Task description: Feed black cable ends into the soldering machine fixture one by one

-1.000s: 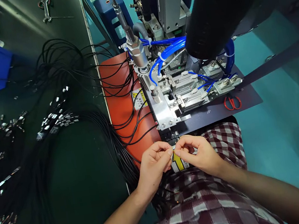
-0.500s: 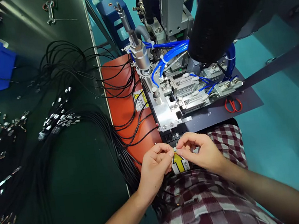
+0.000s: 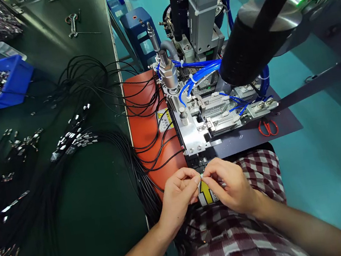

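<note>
Small part [image 3: 201, 176], a pale speck at lower centre in the head view, the only view, sits right between the fingertips of both hands, so neither hand is clearly nearer to it; the left hand [image 3: 180, 193] comes at it from the left, the right hand [image 3: 233, 185] from the right. Left thumb and forefinger are pinched together on its left side, the other fingers curled in. Right thumb and forefinger nearly meet at its right side and appear to have hold of it too, with hardly any gap. It is too small and too covered to tell its long axis, or whether a wire runs from it. Just above it in the frame is the near end of the machine [image 3: 193, 137], the nearest large thing to both hands; just below is a label [image 3: 206, 196] with a yellow arrow pointing up the frame, towards the part. Left of the hands, near the left one, black cables [image 3: 139, 179] run down beside the red sheet [image 3: 145, 127]. The scissors [image 3: 268, 128] lie at right of centre, well apart from the right hand
</note>
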`<state>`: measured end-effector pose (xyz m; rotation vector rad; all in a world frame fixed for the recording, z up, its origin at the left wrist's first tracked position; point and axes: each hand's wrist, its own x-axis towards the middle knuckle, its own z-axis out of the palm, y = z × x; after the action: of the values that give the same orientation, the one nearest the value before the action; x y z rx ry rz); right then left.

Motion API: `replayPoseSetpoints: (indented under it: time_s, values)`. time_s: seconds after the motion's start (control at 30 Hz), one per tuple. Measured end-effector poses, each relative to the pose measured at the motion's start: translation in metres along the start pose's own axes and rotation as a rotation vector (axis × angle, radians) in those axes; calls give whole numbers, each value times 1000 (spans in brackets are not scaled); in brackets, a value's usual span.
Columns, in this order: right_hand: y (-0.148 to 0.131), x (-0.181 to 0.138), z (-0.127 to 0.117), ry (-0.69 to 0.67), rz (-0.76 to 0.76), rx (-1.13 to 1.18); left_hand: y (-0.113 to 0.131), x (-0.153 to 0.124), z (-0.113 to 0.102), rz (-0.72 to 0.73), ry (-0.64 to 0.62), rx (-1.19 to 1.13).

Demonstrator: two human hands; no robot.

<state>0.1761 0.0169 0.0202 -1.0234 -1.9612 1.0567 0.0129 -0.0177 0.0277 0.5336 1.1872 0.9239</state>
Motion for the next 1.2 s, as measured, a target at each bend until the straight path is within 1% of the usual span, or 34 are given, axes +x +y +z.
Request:
replayPoseSetpoints:
  time_s: [0.07, 0.13, 0.2, 0.27, 0.4, 0.47, 0.53, 0.63, 0.77, 0.93, 1.0, 1.1, 1.2]
  values:
    - [-3, 1, 0, -55, 232, 241, -1, 0, -1, 24, -25, -10]
    - [-5, 5, -3, -164, 489, 550, -2, -1, -4, 62, -64, -6]
    - [-6, 11, -8, -283, 681, 825, -3, -1, -6, 111, -105, 9]
    - [-4, 18, -13, -384, 793, 996, -3, -2, -8, 154, -142, 29]
    - [3, 29, -19, -572, 903, 1172, 0, -4, -10, 170, -194, 58]
    - [6, 30, -19, -619, 917, 1208, 2, -4, -11, 153, -198, 65]
    - [6, 30, -19, -581, 893, 1170, 5, -4, -10, 123, -192, 84]
    - [4, 28, -21, -505, 815, 1056, 9, -4, -8, 67, -169, 122]
    - [0, 28, -25, -520, 754, 993, 9, -5, -7, 26, -129, 140]
    - [-2, 28, -24, -491, 723, 931, 7, -4, -7, 1, -112, 134]
    - [-1, 26, -24, -449, 690, 917, 6, -3, -7, -2, -105, 119]
    - [0, 21, -22, -342, 634, 874, 5, -3, -6, -7, -91, 72]
    - [1, 14, -18, -243, 573, 694, 3, -2, -6, -7, -86, 40]
